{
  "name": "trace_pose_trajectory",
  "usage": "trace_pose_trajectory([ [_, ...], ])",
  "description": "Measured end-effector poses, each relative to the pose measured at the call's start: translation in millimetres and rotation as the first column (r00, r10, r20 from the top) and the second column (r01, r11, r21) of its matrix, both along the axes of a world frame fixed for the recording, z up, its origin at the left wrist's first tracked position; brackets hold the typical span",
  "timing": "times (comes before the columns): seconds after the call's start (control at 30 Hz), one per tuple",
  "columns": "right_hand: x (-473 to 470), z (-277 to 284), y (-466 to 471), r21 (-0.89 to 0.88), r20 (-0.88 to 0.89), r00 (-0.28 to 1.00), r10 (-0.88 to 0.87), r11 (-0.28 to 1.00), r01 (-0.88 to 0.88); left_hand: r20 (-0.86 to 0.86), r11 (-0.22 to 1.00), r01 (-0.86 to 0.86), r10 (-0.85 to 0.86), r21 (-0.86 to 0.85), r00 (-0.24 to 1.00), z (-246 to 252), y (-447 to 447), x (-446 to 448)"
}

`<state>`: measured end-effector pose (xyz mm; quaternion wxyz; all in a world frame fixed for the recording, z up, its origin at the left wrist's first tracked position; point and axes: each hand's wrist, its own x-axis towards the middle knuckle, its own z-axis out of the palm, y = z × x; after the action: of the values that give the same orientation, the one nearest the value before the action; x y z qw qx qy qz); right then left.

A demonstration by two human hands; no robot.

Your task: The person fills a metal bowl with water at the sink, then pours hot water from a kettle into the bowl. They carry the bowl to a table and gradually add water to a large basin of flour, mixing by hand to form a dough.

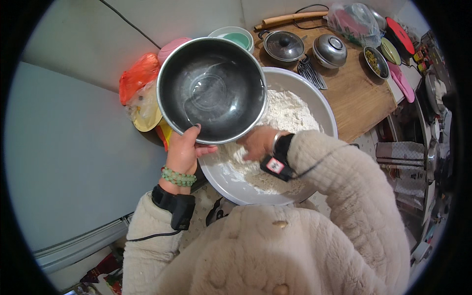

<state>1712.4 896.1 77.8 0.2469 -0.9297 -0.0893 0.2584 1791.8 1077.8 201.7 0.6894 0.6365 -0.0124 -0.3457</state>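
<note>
My left hand grips the near rim of a round metal bowl, thumb inside the rim and fingers beneath. Clear liquid, seemingly water, glints in the bowl. It is held over the left part of a large white basin, hiding some of that basin. Inside the basin lies white flour, with a damper, beige patch on the near side. Down in the flour is my right hand, close to the bowl's lower right edge. Motion blurs its fingers, so their pose is unclear.
Behind the basin, a wooden table bears a lidded pan, an upturned metal bowl, a black slotted utensil and a dish of food. Left stand a red plastic bag and a pale panel.
</note>
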Motion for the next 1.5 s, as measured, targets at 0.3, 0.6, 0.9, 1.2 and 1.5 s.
trace_pose_trajectory([
  [0.3, -28.4, 31.0, -95.6, -0.287, -0.015, 0.980, -0.200, 0.939, 0.188, -0.020, 0.999, -0.052, 0.052, -0.007, 0.998, -7.6, 20.4, 6.8],
  [0.6, 55.8, -56.2, 3.9, 0.220, 0.051, 0.998, -0.042, 0.975, 0.029, -0.008, 0.996, -0.093, 0.093, -0.004, 0.996, -4.9, 30.2, 1.9],
  [0.9, -20.1, 28.0, -91.6, -0.291, 0.050, 0.994, -0.096, 0.951, 0.107, -0.090, 0.992, -0.124, 0.120, -0.034, 0.989, -11.8, 47.2, -2.6],
  [1.2, 52.6, -44.3, 10.6, 0.073, 0.095, 0.993, -0.073, 0.995, 0.067, -0.058, 0.986, -0.164, 0.161, -0.035, 0.985, -5.7, 48.5, -8.3],
  [1.5, -3.9, 23.7, -82.1, -0.358, 0.073, 0.987, -0.141, 0.920, 0.158, -0.124, 0.990, -0.142, 0.138, -0.026, 0.983, -6.6, 66.5, -11.3],
])
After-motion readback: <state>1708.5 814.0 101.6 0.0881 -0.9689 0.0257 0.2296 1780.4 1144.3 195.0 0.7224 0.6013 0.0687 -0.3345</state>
